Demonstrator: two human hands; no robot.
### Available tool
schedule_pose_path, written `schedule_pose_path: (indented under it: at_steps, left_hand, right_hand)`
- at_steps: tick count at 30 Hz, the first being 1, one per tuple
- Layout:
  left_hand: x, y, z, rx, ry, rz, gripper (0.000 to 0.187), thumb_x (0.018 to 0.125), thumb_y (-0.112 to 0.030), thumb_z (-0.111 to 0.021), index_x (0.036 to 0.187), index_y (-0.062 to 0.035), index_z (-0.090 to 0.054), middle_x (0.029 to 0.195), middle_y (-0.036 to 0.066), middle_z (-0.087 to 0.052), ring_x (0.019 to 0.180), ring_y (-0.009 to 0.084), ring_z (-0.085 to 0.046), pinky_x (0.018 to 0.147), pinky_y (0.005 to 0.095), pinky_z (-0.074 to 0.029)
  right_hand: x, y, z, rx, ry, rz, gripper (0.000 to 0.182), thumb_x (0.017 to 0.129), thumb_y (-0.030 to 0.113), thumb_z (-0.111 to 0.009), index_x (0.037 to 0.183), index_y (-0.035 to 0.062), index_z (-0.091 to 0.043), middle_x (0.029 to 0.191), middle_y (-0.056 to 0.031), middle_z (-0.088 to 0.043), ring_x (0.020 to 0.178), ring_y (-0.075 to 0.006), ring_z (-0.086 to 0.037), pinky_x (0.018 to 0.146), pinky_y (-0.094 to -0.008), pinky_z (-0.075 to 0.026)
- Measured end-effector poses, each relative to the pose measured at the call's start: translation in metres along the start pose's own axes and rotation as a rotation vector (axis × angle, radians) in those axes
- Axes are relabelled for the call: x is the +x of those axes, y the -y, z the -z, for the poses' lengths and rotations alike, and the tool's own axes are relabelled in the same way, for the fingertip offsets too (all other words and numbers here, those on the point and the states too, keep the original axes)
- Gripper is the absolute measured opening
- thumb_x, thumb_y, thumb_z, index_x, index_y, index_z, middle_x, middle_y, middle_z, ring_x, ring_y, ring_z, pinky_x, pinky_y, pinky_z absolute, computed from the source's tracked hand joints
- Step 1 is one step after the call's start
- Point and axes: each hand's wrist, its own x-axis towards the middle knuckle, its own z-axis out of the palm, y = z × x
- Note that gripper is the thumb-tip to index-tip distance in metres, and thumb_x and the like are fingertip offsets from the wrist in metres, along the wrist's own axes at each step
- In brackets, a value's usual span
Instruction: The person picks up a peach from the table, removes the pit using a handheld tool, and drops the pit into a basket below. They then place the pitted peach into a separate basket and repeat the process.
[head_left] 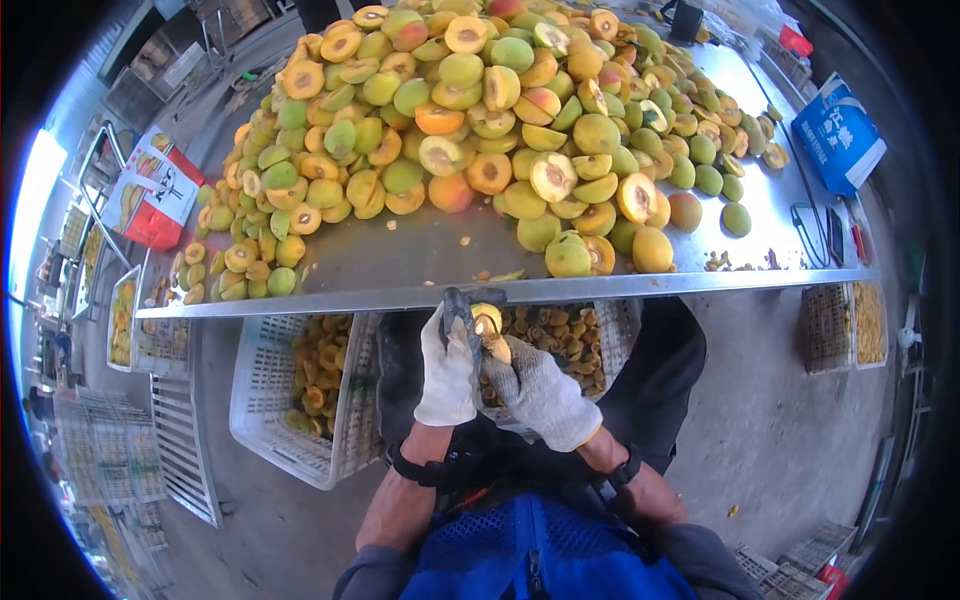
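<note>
The left hand, in a white glove, holds a dark tool against a halved fruit, and the right hand closes its grip on that same fruit from below, just under the edge of the metal bench. The white basket contains many finished pieces. The big pile of fruit on the bench suggests much work is left.
</note>
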Motion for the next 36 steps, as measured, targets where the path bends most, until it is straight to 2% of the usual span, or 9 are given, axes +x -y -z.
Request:
schedule_pose_path:
  at_steps: [7,13,16,22,25,30,32,34,36]
  left_hand:
    - [-0.004,-0.003,-0.012,0.003,-0.181,0.03,0.033,0.103,-0.017,-0.048,0.127,0.0052,-0.05,0.108,0.008,-0.062,0.097,0.0122,-0.059,0.083,0.0265,-0.049]
    - [0.003,-0.003,-0.003,0.199,0.005,-0.03,0.038,0.103,-0.019,-0.048,0.134,0.0027,-0.041,0.113,0.01,-0.06,0.097,0.0152,-0.061,0.087,0.0295,-0.051]
    - [0.0,-0.004,-0.014,0.032,-0.154,0.063,0.041,0.104,-0.024,-0.047,0.134,0.0023,-0.039,0.114,0.011,-0.059,0.099,0.0165,-0.061,0.089,0.0315,-0.052]
    - [0.001,0.009,-0.005,0.053,-0.102,-0.01,0.04,0.105,-0.026,-0.045,0.134,0.0012,-0.039,0.115,0.011,-0.058,0.102,0.0161,-0.059,0.089,0.0324,-0.051]
    - [0.0,0.006,-0.006,0.052,-0.061,-0.029,0.04,0.104,-0.026,-0.045,0.134,0.0011,-0.039,0.116,0.011,-0.057,0.102,0.0158,-0.059,0.09,0.0322,-0.051]
    - [-0.001,0.012,0.0,0.144,-0.026,-0.069,0.039,0.103,-0.023,-0.049,0.13,0.0029,-0.041,0.116,0.013,-0.057,0.101,0.0158,-0.059,0.089,0.0315,-0.051]
    - [0.001,0.014,0.008,0.203,0.023,-0.067,0.039,0.102,-0.022,-0.05,0.129,0.0037,-0.042,0.116,0.013,-0.057,0.1,0.0159,-0.059,0.089,0.0315,-0.05]
    - [0.008,0.018,0.019,0.282,0.066,-0.108,0.039,0.102,-0.021,-0.051,0.129,0.0042,-0.042,0.116,0.013,-0.057,0.1,0.016,-0.059,0.089,0.0317,-0.05]
    - [0.011,0.01,0.024,0.388,0.203,-0.168,0.036,0.101,-0.018,-0.051,0.127,0.005,-0.043,0.113,0.014,-0.058,0.098,0.0173,-0.06,0.088,0.0325,-0.05]
  right_hand:
    - [0.003,-0.007,-0.002,0.017,0.085,-0.034,0.029,0.093,0.024,-0.058,0.115,0.0051,-0.061,0.091,-0.0251,-0.066,0.086,-0.0469,-0.061,0.069,-0.0456,-0.052]
    - [-0.001,-0.006,-0.007,0.072,0.029,-0.024,0.027,0.094,0.023,-0.057,0.114,0.0048,-0.06,0.089,-0.0249,-0.066,0.087,-0.0468,-0.062,0.069,-0.045,-0.052]
    - [0.0,-0.02,-0.018,-0.011,0.011,-0.068,0.026,0.094,0.022,-0.057,0.113,0.0044,-0.058,0.088,-0.0252,-0.066,0.087,-0.0468,-0.062,0.068,-0.0447,-0.052]
    - [0.002,-0.008,-0.004,0.052,0.063,0.014,0.026,0.094,0.022,-0.058,0.112,0.0041,-0.057,0.089,-0.0259,-0.065,0.087,-0.0466,-0.062,0.068,-0.0463,-0.052]
    - [0.002,-0.005,-0.004,0.062,-0.024,-0.02,0.024,0.096,0.024,-0.054,0.104,0.0023,-0.058,0.071,-0.0141,-0.061,0.064,-0.0303,-0.061,0.061,-0.0383,-0.049]
    - [0.003,0.001,0.007,0.157,0.141,-0.159,0.027,0.099,0.027,-0.051,0.101,0.0017,-0.06,0.073,-0.01,-0.062,0.065,-0.0228,-0.061,0.064,-0.0356,-0.05]
    - [-0.001,-0.002,0.009,0.197,0.183,-0.179,0.027,0.098,0.026,-0.052,0.105,0.0017,-0.06,0.081,-0.0142,-0.064,0.073,-0.0295,-0.061,0.068,-0.0382,-0.05]
    - [-0.004,-0.014,0.003,0.224,0.18,-0.097,0.032,0.096,0.026,-0.056,0.117,0.002,-0.061,0.094,-0.0238,-0.067,0.089,-0.0453,-0.063,0.075,-0.0442,-0.051]
    - [-0.008,-0.022,-0.003,0.262,0.192,-0.109,0.031,0.097,0.028,-0.055,0.112,0.001,-0.062,0.088,-0.0186,-0.068,0.078,-0.0373,-0.064,0.069,-0.0397,-0.051]
